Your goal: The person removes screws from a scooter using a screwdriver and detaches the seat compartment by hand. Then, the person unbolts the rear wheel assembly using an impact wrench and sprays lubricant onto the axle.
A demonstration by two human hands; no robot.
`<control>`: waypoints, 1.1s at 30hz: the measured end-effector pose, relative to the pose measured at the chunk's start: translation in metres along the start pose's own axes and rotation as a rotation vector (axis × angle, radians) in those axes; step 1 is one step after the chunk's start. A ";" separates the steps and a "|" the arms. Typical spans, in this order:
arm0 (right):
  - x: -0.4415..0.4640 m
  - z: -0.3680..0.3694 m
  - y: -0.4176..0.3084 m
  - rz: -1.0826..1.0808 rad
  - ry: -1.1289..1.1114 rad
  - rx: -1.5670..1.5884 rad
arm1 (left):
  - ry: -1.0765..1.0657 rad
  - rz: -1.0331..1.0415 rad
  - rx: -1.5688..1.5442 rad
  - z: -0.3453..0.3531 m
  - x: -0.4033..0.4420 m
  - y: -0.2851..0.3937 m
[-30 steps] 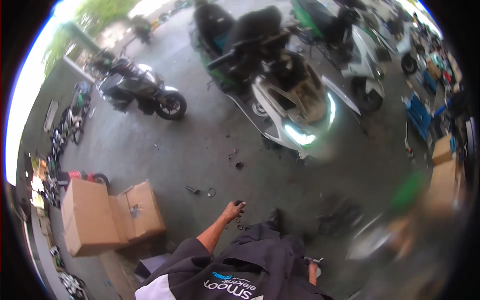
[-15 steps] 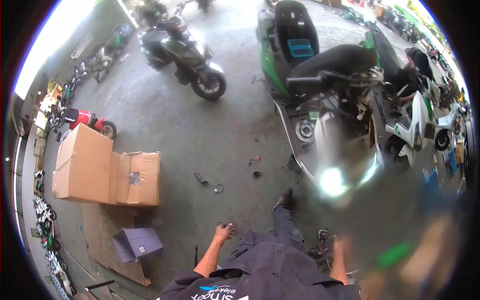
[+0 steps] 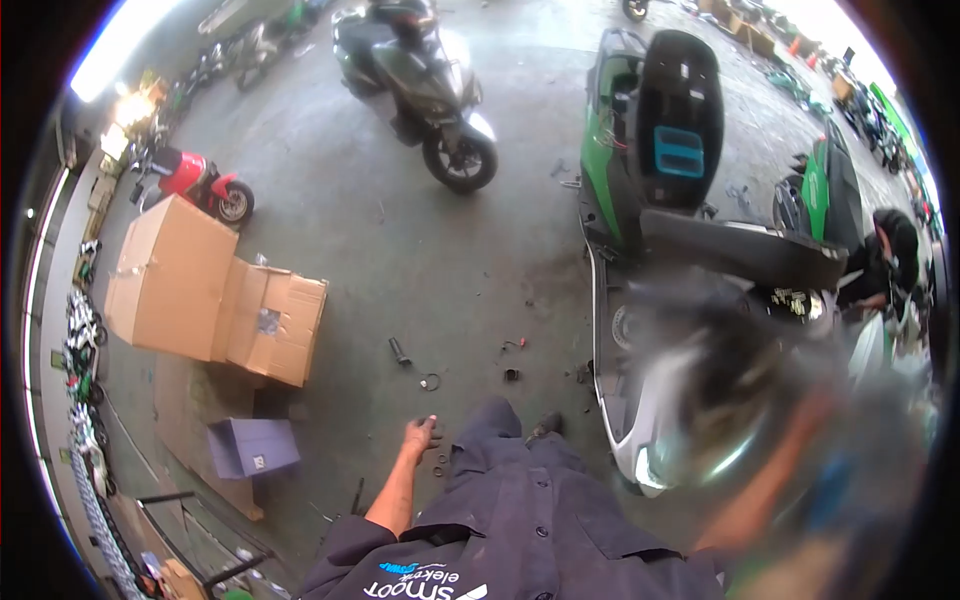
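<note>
My left hand (image 3: 422, 436) hangs over the floor beside my left thigh, fingers loosely bent and apart, with nothing visible in them. Just below it are small dark rings (image 3: 441, 459). My right arm reaches out toward the front of a green and white scooter (image 3: 650, 425); blur smears my right hand (image 3: 815, 408), so its fingers and any hold are unclear. The scooter's seat (image 3: 682, 105) is raised, showing a blue piece on its underside. Farther ahead on the floor lie a black handlebar grip (image 3: 399, 350), a thin cable loop (image 3: 430, 382) and a small black part (image 3: 512, 375).
An open cardboard box (image 3: 175, 280) and a purple-grey box (image 3: 253, 447) stand at left. Beyond are a red scooter (image 3: 190, 178) and a dark scooter (image 3: 425, 85). A person in dark clothes (image 3: 893, 250) is at far right. A black metal frame (image 3: 205, 500) stands at lower left.
My view has shifted, and the scooter sits farther right and lower in it. My right arm has swung outward to the scooter's front. My left hand has moved slightly up and left, away from the rings.
</note>
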State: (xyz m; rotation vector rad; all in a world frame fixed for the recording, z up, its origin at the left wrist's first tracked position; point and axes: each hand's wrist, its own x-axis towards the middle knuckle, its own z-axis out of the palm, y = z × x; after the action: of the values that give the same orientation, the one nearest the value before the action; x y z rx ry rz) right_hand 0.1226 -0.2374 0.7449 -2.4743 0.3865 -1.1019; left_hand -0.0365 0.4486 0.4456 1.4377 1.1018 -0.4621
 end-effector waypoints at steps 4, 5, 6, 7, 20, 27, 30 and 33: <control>0.088 0.067 -0.015 -0.375 -0.128 -0.381 | 0.099 -0.120 -0.107 -0.003 0.020 -0.011; 0.091 0.083 -0.041 -0.210 -0.151 -0.327 | 0.099 -0.184 -0.090 -0.008 0.040 -0.033; 0.094 0.099 -0.072 -0.044 -0.163 -0.276 | 0.123 -0.209 -0.137 -0.007 0.042 -0.044; 0.094 0.103 -0.057 -0.063 -0.152 -0.264 | 0.148 -0.237 -0.178 -0.005 0.042 -0.046; 0.163 0.150 -0.096 0.313 -0.016 -0.172 | 0.052 -0.354 0.069 -0.094 0.246 0.208; 0.229 0.154 -0.071 0.396 -0.125 -0.567 | 0.069 0.157 -0.096 -0.077 0.394 0.486; 0.260 0.164 -0.044 0.261 -0.092 -0.465 | 0.022 0.246 -0.058 -0.023 0.381 0.556; 0.292 0.219 -0.117 0.140 -0.036 -0.381 | -0.054 0.192 -0.006 0.042 0.390 0.564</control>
State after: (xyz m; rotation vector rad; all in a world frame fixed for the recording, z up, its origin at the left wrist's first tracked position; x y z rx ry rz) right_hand 0.4880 -0.1986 0.8542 -2.7335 0.8119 -1.0005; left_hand 0.6242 0.6342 0.4292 1.5009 0.9118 -0.3587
